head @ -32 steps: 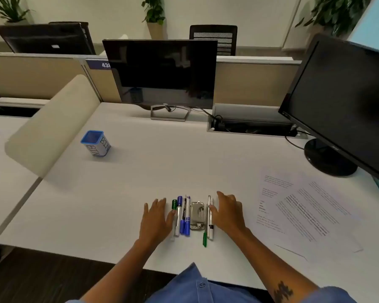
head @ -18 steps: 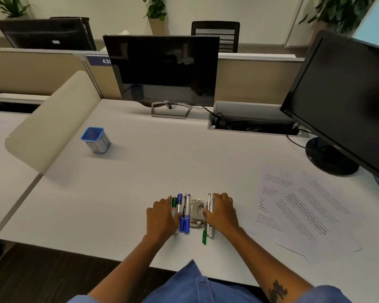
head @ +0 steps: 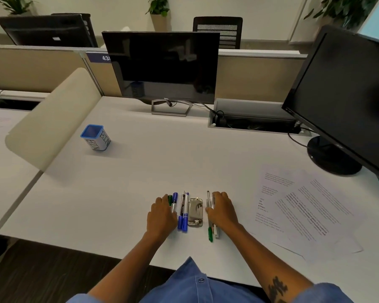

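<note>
Near the white desk's (head: 109,204) front edge, the left hand (head: 162,215) is lying with bent fingers on green-capped and blue-capped markers (head: 173,199); the right hand (head: 223,212) is likewise covering slim silver pens (head: 208,201); whether either is gripping, I cannot tell; between them, two blue pens (head: 183,212) and a grey metal punch (head: 195,212) are lying; farther off to the left, a blue-rimmed cup marked BIN (head: 96,137) is standing.

Left hand (head: 162,214) and right hand (head: 223,209) touch pens (head: 183,212) flanking what seems a stapler (head: 195,212).

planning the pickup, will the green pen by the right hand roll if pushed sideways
Probably: the green pen looks round and slim, lying on the smooth desk. Likely light and stiff; the right hand curled over it should check rolling.
</note>
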